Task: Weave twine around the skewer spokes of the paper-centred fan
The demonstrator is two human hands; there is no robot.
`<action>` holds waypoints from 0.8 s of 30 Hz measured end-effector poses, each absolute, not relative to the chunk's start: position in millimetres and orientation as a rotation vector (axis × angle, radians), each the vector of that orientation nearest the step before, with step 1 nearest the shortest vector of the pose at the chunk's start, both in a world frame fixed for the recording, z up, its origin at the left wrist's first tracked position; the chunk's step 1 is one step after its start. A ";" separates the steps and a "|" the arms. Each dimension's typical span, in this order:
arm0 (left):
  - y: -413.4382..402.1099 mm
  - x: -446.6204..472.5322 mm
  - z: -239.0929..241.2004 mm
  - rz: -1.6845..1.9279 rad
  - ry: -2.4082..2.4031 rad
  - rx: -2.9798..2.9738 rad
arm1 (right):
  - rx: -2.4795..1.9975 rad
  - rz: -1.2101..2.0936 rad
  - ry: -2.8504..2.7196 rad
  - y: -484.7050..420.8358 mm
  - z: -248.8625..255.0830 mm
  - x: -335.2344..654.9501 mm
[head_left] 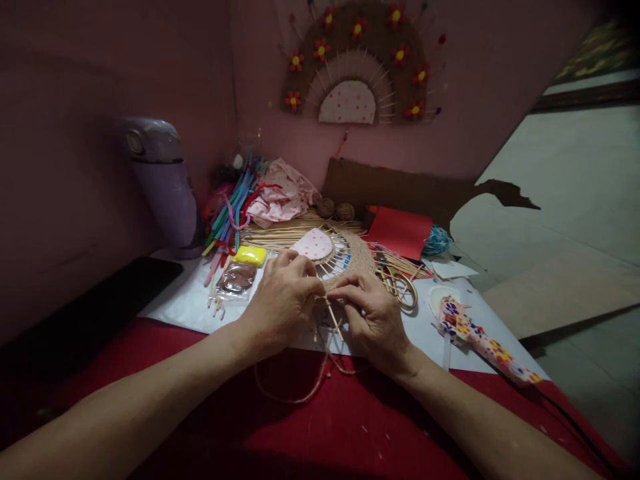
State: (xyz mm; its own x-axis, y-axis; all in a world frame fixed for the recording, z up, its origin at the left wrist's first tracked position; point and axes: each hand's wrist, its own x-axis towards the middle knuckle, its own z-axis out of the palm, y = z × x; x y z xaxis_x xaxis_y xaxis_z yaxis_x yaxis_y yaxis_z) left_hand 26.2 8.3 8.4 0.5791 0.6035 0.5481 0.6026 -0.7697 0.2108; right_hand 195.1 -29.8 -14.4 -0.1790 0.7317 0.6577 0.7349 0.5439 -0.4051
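Jute twine (300,393) at lower centre feeds both hands, left hand (283,303) and right hand (373,317), fingers pinching it against the woven fan's (350,257) skewers (334,319); keep tension even, I judge.

My left hand (283,300) and right hand (373,317) meet at the woven fan's (345,257) near edge, mid-desk. Scissors (400,283) right of it, glue gun (480,340) farther right, straws (233,210) behind-left.
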 end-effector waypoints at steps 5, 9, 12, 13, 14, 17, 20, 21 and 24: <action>7.9 26.2 8.8 0.935 1.051 2.804 | -1.174 -0.008 -1.902 -29.8 -14.5 195.5; 8.4 25.3 10.1 1.024 1.099 2.737 | -1.166 -0.019 -1.716 -29.4 -12.5 198.4; 6.4 25.3 14.8 1.102 1.002 2.715 | -1.199 -0.017 -1.508 -27.0 -9.5 202.1; 4.6 25.7 17.0 1.124 0.931 2.718 | -1.204 -0.007 -1.452 -25.8 -8.5 203.5; 2.2 26.2 19.3 1.135 0.848 2.726 | -1.204 0.007 -1.409 -24.4 -7.8 204.9; -7.3 28.0 24.2 1.052 0.603 2.809 | -1.203 0.032 -1.328 -20.3 -6.2 208.6; -15.5 29.1 23.5 0.876 0.456 2.949 | -1.208 0.018 -1.286 -17.7 -4.5 211.6; -16.9 29.2 22.3 0.843 0.434 2.987 | -1.204 0.012 -1.278 -17.2 -3.7 212.7; -16.3 28.9 19.3 0.826 0.457 3.065 | -1.197 -0.025 -1.270 -16.0 -1.3 216.2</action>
State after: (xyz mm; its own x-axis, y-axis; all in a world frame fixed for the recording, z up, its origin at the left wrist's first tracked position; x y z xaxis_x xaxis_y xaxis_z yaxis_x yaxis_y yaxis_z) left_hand 28.9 -16.3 19.3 0.8270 0.2553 0.5009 0.2892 -0.9572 0.0105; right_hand 216.2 -16.0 -1.3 0.3781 0.5715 0.7283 0.6001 0.4477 -0.6629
